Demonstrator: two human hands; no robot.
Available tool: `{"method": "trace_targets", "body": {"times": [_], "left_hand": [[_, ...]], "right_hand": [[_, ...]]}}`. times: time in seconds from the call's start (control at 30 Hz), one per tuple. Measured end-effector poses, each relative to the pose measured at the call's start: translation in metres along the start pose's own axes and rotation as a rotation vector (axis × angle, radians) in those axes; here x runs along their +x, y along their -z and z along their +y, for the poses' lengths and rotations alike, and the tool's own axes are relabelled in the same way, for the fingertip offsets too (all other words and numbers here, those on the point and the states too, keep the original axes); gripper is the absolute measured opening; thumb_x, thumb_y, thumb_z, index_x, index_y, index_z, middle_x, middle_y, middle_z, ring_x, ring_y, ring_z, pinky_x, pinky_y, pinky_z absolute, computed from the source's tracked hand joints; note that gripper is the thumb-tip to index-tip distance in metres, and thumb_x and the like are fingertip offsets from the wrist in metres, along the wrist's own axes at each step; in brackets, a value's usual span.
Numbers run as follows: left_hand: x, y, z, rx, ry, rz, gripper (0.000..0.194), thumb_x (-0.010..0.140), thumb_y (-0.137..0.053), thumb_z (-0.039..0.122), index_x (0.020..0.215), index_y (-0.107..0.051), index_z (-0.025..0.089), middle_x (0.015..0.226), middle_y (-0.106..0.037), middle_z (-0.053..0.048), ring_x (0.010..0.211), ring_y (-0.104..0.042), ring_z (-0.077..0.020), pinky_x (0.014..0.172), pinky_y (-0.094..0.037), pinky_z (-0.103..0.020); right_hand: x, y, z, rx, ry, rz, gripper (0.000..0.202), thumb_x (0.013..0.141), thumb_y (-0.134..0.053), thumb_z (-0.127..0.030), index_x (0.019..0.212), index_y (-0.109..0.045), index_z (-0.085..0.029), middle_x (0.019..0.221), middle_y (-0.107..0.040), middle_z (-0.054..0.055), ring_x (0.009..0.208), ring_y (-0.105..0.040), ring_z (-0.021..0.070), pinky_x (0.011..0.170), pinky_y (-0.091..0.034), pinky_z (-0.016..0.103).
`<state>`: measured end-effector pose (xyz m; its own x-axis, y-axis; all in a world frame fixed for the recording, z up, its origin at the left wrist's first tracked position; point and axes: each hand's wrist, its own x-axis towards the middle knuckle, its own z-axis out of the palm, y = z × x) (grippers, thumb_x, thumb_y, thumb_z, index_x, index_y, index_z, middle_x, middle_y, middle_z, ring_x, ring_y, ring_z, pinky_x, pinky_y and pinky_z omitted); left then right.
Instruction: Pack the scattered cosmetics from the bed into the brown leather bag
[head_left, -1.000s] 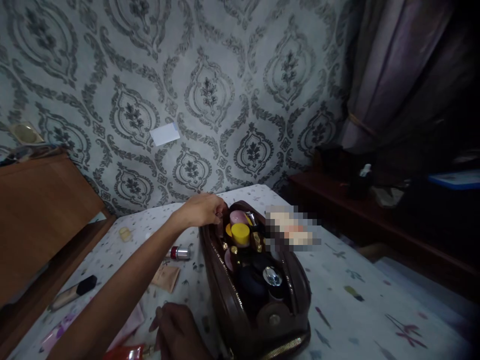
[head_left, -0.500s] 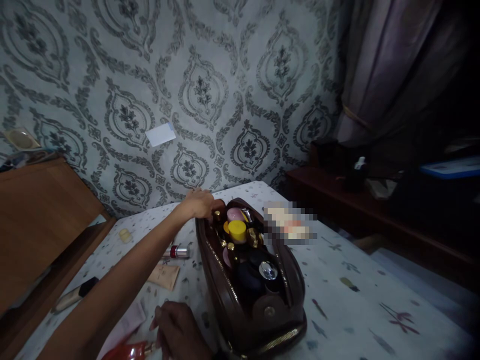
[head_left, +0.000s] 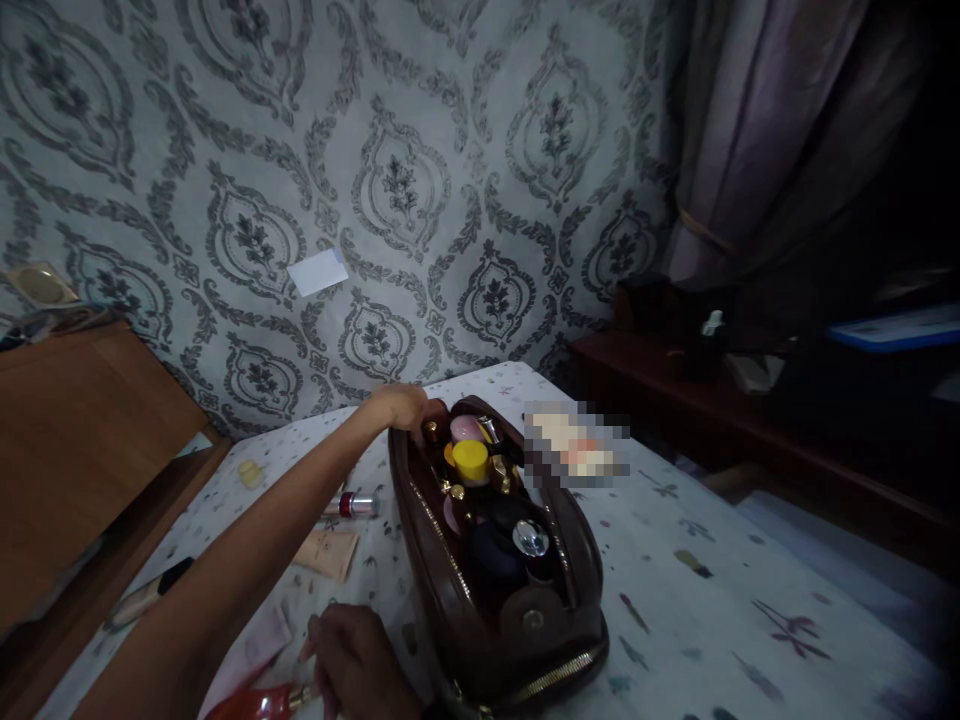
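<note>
An unzipped brown makeup bag (head_left: 439,565) stands on the patterned cloth, packed with cosmetics. Inside it are a yellow-lidded jar (head_left: 471,460), a pink round-topped item (head_left: 466,430), gold-capped pieces and a dark bottle with a shiny silver top (head_left: 530,538). My left hand (head_left: 401,407) is closed over the bag's far left rim; its fingertips are partly hidden. Low in the view, my right hand (head_left: 356,650) rests with curled fingers left of the bag, close to the gold neck of a red glass bottle (head_left: 259,704). I see nothing held in it.
On the cloth left of the bag lie a beige tube (head_left: 327,553), a silver-and-red lipstick-like tube (head_left: 354,505), a pale pink tube (head_left: 247,655) and a black-capped bottle (head_left: 150,594). A wooden panel (head_left: 82,430) stands left. A blurred-out item (head_left: 574,445) lies right.
The view has shifted slightly, moving the bag a little left in the picture. My left hand stays at the bag's far rim, and my right hand has hardly moved.
</note>
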<state>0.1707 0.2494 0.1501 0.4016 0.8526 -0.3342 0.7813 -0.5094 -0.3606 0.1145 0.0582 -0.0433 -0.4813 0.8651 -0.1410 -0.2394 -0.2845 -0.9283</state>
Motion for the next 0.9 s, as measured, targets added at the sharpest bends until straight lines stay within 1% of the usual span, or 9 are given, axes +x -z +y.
{"method": "trace_targets", "body": {"times": [0.23, 0.4, 0.5, 0.57, 0.63, 0.73, 0.77, 0.83, 0.9], "left_hand": [[0.005, -0.001, 0.001, 0.003, 0.002, -0.023, 0.020, 0.068, -0.077, 0.025, 0.086, -0.078, 0.018, 0.090, -0.076, -0.008, 0.087, -0.069, -0.0261, 0.069, -0.050, -0.029], [0.003, -0.002, 0.001, -0.001, 0.003, -0.020, 0.021, 0.068, -0.077, 0.025, 0.088, -0.077, 0.019, 0.094, -0.076, -0.008, 0.088, -0.069, -0.0252, 0.069, -0.050, -0.028], [0.003, -0.004, 0.000, 0.004, 0.008, -0.018, 0.023, 0.068, -0.077, 0.027, 0.090, -0.076, 0.019, 0.096, -0.077, -0.007, 0.089, -0.069, -0.0240, 0.068, -0.050, -0.026], [0.005, -0.005, -0.001, 0.008, 0.008, -0.020, 0.025, 0.069, -0.078, 0.028, 0.091, -0.076, 0.018, 0.098, -0.077, -0.007, 0.090, -0.070, -0.0242, 0.069, -0.050, -0.026], [0.007, -0.006, -0.002, 0.006, 0.006, -0.022, 0.026, 0.068, -0.078, 0.028, 0.092, -0.076, 0.018, 0.099, -0.077, -0.008, 0.092, -0.070, -0.0251, 0.070, -0.051, -0.026], [0.009, -0.008, -0.002, -0.011, 0.003, -0.016, 0.032, 0.066, -0.080, 0.026, 0.097, -0.076, 0.019, 0.101, -0.077, -0.008, 0.095, -0.070, -0.0261, 0.073, -0.053, -0.027], [0.008, -0.009, -0.002, -0.019, 0.002, -0.012, 0.034, 0.066, -0.080, 0.026, 0.099, -0.075, 0.019, 0.102, -0.077, -0.008, 0.096, -0.070, -0.0264, 0.075, -0.053, -0.028], [0.006, -0.010, -0.001, -0.036, -0.001, 0.004, 0.030, 0.073, -0.077, 0.027, 0.103, -0.074, 0.019, 0.105, -0.076, -0.010, 0.099, -0.069, -0.0269, 0.079, -0.054, -0.031], [0.003, -0.010, -0.001, -0.050, -0.003, 0.022, 0.025, 0.085, -0.069, 0.030, 0.106, -0.072, 0.016, 0.110, -0.073, -0.011, 0.103, -0.068, -0.0263, 0.085, -0.055, -0.036]], "right_hand": [[0.000, 0.002, -0.003, -0.003, -0.001, -0.031, 0.046, 0.089, -0.055, -0.061, 0.069, -0.051, -0.020, 0.046, -0.042, -0.009, 0.033, -0.032, 0.0058, 0.036, -0.024, 0.021], [-0.002, 0.001, -0.007, -0.040, 0.004, -0.035, 0.042, 0.089, -0.054, -0.056, 0.068, -0.051, -0.020, 0.048, -0.043, -0.008, 0.036, -0.034, 0.0067, 0.038, -0.025, 0.021], [-0.018, 0.000, -0.023, -0.100, -0.009, -0.021, 0.039, 0.086, -0.060, -0.055, 0.069, -0.053, -0.021, 0.054, -0.049, -0.005, 0.044, -0.042, 0.0089, 0.043, -0.032, 0.021], [-0.040, 0.001, -0.048, -0.161, 0.087, -0.061, 0.031, 0.083, -0.066, -0.050, 0.072, -0.057, -0.023, 0.061, -0.057, -0.003, 0.055, -0.053, 0.0118, 0.051, -0.038, 0.021], [-0.068, 0.007, -0.084, -0.295, 0.220, -0.251, 0.028, 0.083, -0.065, -0.044, 0.068, -0.059, -0.022, 0.060, -0.059, -0.002, 0.058, -0.056, 0.0142, 0.053, -0.039, 0.023], [-0.106, 0.025, -0.146, -0.336, 0.298, -0.227, 0.027, 0.085, -0.062, -0.037, 0.063, -0.060, -0.022, 0.061, -0.056, -0.003, 0.059, -0.053, 0.0126, 0.055, -0.036, 0.023], [-0.112, 0.034, -0.166, -0.365, 0.333, -0.177, 0.024, 0.086, -0.060, -0.032, 0.064, -0.060, -0.021, 0.063, -0.056, -0.003, 0.061, -0.052, 0.0122, 0.055, -0.036, 0.023], [-0.111, 0.053, -0.200, -0.568, 0.543, 0.183, 0.026, 0.086, -0.057, -0.023, 0.060, -0.053, -0.019, 0.057, -0.048, -0.004, 0.057, -0.045, 0.0107, 0.053, -0.031, 0.022], [-0.090, 0.071, -0.221, -0.651, 0.515, 0.353, 0.023, 0.084, -0.057, -0.013, 0.062, -0.054, -0.018, 0.057, -0.050, -0.004, 0.054, -0.046, 0.0097, 0.052, -0.033, 0.021]]}}
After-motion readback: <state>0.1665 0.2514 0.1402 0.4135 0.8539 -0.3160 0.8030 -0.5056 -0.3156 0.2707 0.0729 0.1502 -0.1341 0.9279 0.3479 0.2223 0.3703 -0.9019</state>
